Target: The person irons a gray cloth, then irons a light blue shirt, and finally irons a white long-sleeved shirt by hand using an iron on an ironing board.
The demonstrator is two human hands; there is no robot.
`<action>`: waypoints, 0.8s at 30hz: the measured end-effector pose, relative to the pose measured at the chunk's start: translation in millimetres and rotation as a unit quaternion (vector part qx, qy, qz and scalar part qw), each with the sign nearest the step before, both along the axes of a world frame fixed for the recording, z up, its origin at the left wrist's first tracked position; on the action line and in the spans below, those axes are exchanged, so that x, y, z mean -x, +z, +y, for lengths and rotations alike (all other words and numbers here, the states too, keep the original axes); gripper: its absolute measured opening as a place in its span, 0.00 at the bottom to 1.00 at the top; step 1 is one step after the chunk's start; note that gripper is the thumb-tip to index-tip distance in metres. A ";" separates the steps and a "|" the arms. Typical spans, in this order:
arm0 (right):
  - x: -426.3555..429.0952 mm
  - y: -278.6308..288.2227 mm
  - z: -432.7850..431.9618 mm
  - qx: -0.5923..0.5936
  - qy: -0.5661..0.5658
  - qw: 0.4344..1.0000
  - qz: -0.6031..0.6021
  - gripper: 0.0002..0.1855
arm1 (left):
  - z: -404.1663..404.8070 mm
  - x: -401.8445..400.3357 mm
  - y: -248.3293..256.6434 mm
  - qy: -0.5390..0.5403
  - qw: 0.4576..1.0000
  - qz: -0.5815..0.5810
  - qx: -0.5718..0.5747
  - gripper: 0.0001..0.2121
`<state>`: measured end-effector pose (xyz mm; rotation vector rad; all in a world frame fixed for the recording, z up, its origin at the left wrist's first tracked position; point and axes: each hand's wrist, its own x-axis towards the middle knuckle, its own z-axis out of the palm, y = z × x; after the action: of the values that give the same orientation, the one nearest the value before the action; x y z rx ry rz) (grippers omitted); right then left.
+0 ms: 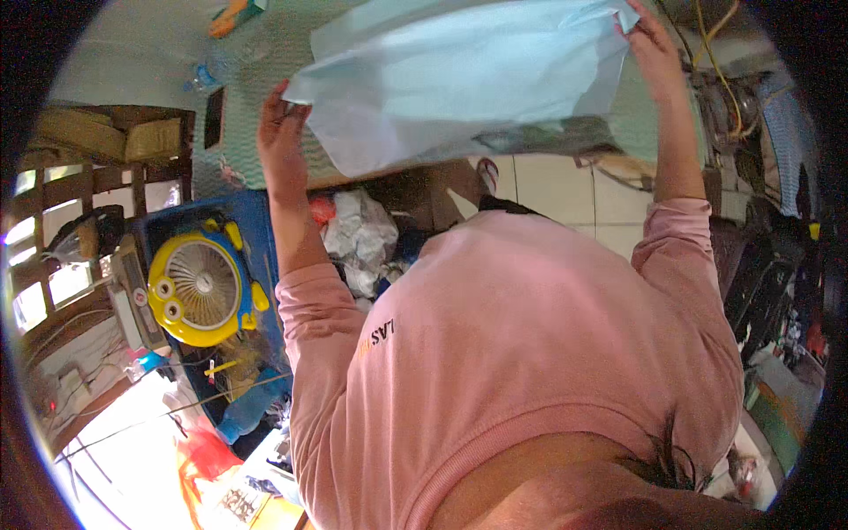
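A light blue sheet of thin fabric [464, 73] is spread between my two hands above a table with a green wavy-patterned cover [265, 46]. My left hand [283, 129] pinches its left corner between thumb and fingers. At the upper right, my right hand [652, 50] grips the other corner, where the material bunches up. The near edge of the fabric hangs loose over the table's front edge. Its far edge runs out of the picture at the top.
A dark phone-like slab [213, 118] and an orange object [228, 18] lie on the table's left side. A yellow and blue fan [202, 285] stands at left. Below the table sit white plastic bags [361, 232] on the floor. Yellowish cords [709, 40] hang at right.
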<state>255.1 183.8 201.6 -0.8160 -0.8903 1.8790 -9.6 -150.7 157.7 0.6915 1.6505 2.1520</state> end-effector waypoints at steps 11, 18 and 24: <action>138.3 -157.9 164.2 -0.517 -0.019 0.745 -0.421 0.20 | 70.6 136.9 -113.7 0.118 0.910 0.225 0.328 0.08; 191.4 -173.1 167.3 -0.451 0.060 0.720 -0.525 0.23 | 104.5 153.6 -130.3 0.225 0.908 0.067 0.346 0.09; 212.3 -157.8 153.3 -0.420 0.045 0.720 -0.551 0.22 | 111.3 170.8 -136.0 0.232 0.877 0.176 0.382 0.12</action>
<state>42.8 337.1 43.9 -1.2504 -2.2980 0.6432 -180.4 -39.4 21.7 0.4730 2.8467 1.4117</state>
